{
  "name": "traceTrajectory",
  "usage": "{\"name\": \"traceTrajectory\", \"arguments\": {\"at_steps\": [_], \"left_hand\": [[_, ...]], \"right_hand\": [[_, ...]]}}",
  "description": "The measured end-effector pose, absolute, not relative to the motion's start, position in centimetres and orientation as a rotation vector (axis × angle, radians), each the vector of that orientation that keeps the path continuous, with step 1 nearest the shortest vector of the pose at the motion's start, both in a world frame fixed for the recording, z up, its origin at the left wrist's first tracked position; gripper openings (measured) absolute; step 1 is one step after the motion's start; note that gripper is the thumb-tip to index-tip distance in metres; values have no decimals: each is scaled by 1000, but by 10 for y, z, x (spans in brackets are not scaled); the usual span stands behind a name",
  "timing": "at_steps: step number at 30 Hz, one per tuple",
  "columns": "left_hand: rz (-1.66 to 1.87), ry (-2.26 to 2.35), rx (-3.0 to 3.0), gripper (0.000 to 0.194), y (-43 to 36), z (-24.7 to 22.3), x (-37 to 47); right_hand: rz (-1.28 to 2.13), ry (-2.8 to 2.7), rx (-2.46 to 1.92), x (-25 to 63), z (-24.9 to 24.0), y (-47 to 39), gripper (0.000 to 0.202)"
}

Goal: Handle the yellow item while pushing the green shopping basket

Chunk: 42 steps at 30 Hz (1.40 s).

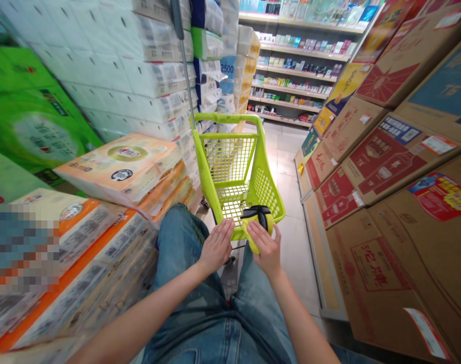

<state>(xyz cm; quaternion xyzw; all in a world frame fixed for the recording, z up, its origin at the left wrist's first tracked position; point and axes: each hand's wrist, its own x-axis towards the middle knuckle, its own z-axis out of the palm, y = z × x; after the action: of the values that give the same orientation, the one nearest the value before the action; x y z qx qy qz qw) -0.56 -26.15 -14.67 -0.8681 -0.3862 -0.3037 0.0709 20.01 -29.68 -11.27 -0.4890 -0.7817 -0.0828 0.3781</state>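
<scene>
A lime-green wheeled shopping basket (206,183) with lattice walls stands in front of my knees. My right hand (266,245) is closed around a yellow and black folded bundle (261,215), which looks like soft cloth. The bundle is over the basket's near right rim; its exact kind is not clear. Beside it, my left hand (217,245) lies palm down at the near rim, fingers stretched and holding nothing. Whether those fingers touch the rim I cannot tell. Through the lattice, the basket's floor shows with no goods on the visible part.
Wrapped tissue packs (120,162) are piled close on the left, with tall white stacks (154,76) behind. Cardboard cartons (389,253) line the right side. A tiled aisle (291,192) leads to shelves of small boxes (298,65). A grey pole (185,65) rises at the basket's far left corner.
</scene>
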Motion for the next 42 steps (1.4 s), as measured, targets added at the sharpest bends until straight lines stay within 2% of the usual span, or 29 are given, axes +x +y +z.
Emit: {"name": "traceTrajectory", "arguments": {"at_steps": [4, 7, 12, 18, 24, 27, 30, 34, 38, 42], "left_hand": [[-874, -1166, -2611, 82, -261, -146, -6], [-866, -1181, -2611, 81, -261, -146, -3], [-897, -1223, -2633, 83, -263, -146, 1], [-914, -1195, -2637, 82, -263, -147, -2], [-869, -1146, -2603, 80, -259, -149, -7], [-837, -1135, -2608, 79, -258, -149, -7], [-837, -1153, -2612, 79, -259, -148, -5], [-874, -1194, -2613, 80, -261, -147, -1], [-900, -1178, -2617, 80, -262, -146, -2], [-924, -1143, -2587, 81, -261, -146, -6]], "right_hand": [[-250, -1887, -1359, 276, -117, -283, 60], [-254, -1777, -1456, 292, -121, -275, 61], [-373, -1638, -1545, 219, -123, -283, 67], [-199, -1829, -1407, 135, -114, -299, 65], [-245, -2131, -1186, 219, -114, -291, 64], [-296, -1972, -1312, 274, -117, -283, 63], [-318, -1828, -1423, 291, -120, -278, 63], [-399, -1652, -1546, 235, -120, -282, 67], [-248, -1776, -1445, 150, -115, -295, 67], [-180, -1905, -1351, 138, -113, -302, 66]]}}
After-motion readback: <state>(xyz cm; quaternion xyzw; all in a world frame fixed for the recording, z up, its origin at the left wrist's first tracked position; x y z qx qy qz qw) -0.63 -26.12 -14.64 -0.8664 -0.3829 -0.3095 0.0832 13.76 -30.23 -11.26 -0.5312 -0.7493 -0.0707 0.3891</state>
